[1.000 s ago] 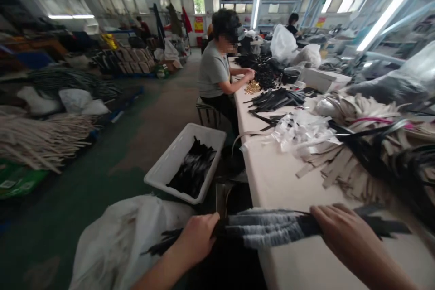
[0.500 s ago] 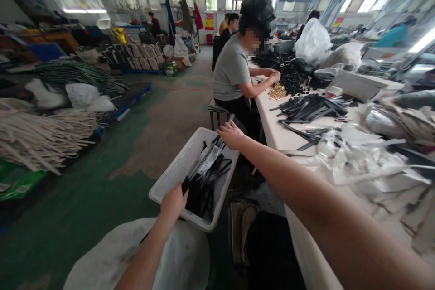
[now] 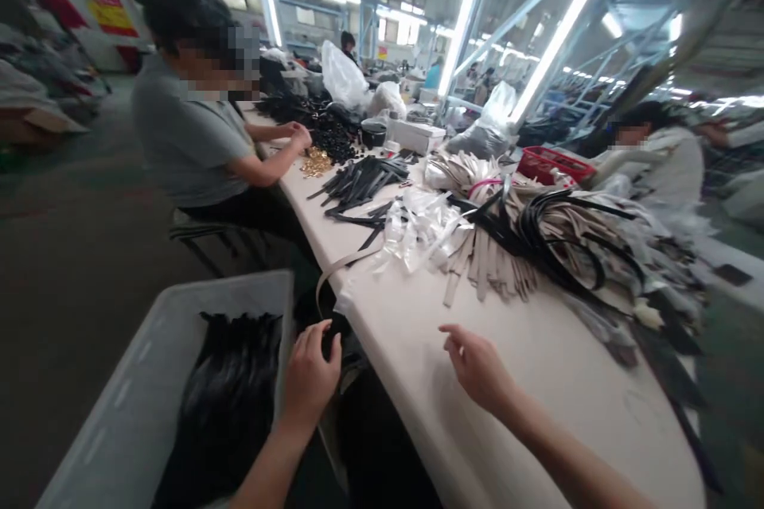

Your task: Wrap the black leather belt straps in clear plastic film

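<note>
My left hand (image 3: 311, 370) hovers by the right rim of a white plastic bin (image 3: 152, 338), with thumb and fingers apart and nothing visible in it. Dark strips (image 3: 230, 398) lie bundled inside that bin. Over the bare near part of the pale table (image 3: 406, 342) is my right hand (image 3: 477, 366), its index finger stretched out and the other fingers loosely bent. I see nothing held in it. Ahead of it lie crumpled clear plastic wrapping (image 3: 418, 227) and a fan of beige strips (image 3: 489, 262). One light strip (image 3: 343, 261) hangs over the table's left edge.
A co-worker in a grey shirt (image 3: 185, 127) sits at the table's left side, hands near gold-coloured small parts (image 3: 316, 163). Dark strips (image 3: 361, 179) are piled further in. Coiled black strips (image 3: 555, 231) and a red basket (image 3: 555, 165) stand right. Another person (image 3: 662, 151) is beyond.
My view has swung right toward the table. Both hands have left the strips in the bin; the right is now above the table, the left beside the bin.
</note>
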Available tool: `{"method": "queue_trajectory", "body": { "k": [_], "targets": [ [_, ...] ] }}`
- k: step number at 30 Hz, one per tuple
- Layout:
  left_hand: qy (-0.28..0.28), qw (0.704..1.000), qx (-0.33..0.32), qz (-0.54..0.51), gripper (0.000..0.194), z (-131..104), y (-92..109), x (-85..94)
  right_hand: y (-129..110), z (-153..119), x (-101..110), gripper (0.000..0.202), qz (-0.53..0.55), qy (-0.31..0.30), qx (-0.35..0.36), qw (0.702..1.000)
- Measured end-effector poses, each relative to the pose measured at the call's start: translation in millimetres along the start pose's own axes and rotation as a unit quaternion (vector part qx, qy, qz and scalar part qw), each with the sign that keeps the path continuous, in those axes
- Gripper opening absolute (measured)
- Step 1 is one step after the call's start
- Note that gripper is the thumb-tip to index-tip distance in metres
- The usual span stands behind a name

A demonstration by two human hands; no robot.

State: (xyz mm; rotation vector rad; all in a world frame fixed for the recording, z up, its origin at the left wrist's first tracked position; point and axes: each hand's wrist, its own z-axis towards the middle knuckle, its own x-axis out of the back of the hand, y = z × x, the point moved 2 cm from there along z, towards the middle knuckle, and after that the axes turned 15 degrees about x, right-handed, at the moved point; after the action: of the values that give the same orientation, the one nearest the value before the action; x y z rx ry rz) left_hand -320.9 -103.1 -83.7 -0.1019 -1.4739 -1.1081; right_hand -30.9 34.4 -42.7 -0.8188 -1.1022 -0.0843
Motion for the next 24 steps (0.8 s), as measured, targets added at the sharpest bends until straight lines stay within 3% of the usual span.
{"method": "queue_trajectory", "body": {
  "k": [3, 5, 8, 11, 13, 16, 21, 24],
  "targets": [
    [0.000, 0.998, -0.044, -0.044, 0.026, 18, 87, -7.9, 71, -30, 52, 0.028, -0.046, 0.059, -0.078, 0.994],
    [-0.020, 0.995, -0.064, -0.071, 0.022, 26, 134, -21.3, 108, -32, 94, 0.030, -0.105, 0.101, -0.110, 0.983],
    [-0.079, 0.985, -0.100, -0.114, 0.018, 18, 195, -54.7, 161, -12, 160, 0.034, -0.180, 0.149, -0.143, 0.962],
    [-0.139, 0.973, -0.143, -0.112, 0.019, -12, 242, -91.1, 215, 13, 211, 0.036, -0.211, 0.167, -0.169, 0.948],
    [-0.152, 0.971, -0.162, -0.092, 0.018, -31, 260, -108.4, 244, 22, 228, 0.035, -0.220, 0.161, -0.185, 0.944],
    [-0.153, 0.971, -0.174, -0.067, 0.015, -45, 268, -120.3, 270, 24, 233, 0.026, -0.216, 0.142, -0.184, 0.948],
    [-0.151, 0.974, -0.156, -0.063, 0.019, -42, 267, -122.9, 267, 28, 228, 0.037, -0.202, 0.156, -0.107, 0.961],
    [-0.141, 0.978, -0.146, -0.055, 0.021, -42, 269, -125.9, 258, 43, 231, 0.029, -0.181, 0.174, -0.066, 0.966]
  ]
}}
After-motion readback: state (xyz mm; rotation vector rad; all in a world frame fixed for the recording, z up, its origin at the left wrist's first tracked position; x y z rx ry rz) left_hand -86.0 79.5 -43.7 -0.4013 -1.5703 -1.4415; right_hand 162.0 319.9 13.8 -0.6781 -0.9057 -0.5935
